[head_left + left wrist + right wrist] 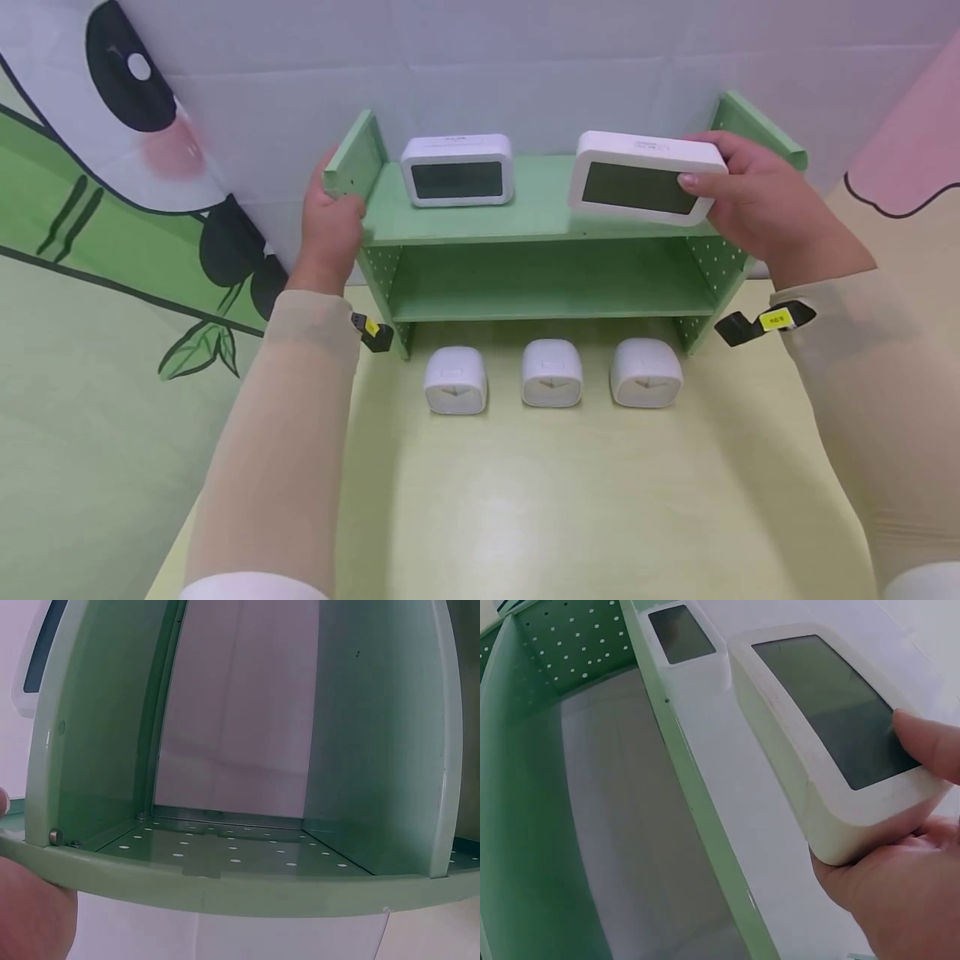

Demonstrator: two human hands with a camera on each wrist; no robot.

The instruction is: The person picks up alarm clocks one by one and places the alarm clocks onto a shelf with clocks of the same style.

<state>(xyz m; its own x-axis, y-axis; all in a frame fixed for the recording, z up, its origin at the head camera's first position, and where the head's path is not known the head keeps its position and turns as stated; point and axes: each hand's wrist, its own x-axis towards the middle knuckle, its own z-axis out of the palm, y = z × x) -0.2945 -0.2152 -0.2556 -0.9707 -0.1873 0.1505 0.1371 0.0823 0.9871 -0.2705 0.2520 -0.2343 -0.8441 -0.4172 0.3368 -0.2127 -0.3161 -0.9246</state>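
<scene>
The dark-screened clock (637, 187) is grasped by the right hand (765, 200) over the green shelf (547, 279), right of a matching clock (459, 179); the left panel (357, 160) is gripped by the left hand (330, 229).

Green shelf (542, 200), open-fronted. Top board: closed off sideways at both ends by raised end panels (761, 129); one standing digital clock (458, 171) obstructs the stretch left of the shelf's centre; one held digital clock (637, 185), in the right hand (757, 196), fills the way over the shelf's right part; gap between the two clocks, passable. Left end of shelf: front edge taken up by the left hand (330, 229). Middle level of shelf: open to frontal entry, side to side. Foot of shelf: three small white clocks (552, 373) in a row, partly obstructing low entry; narrow gaps between neighbours.
</scene>
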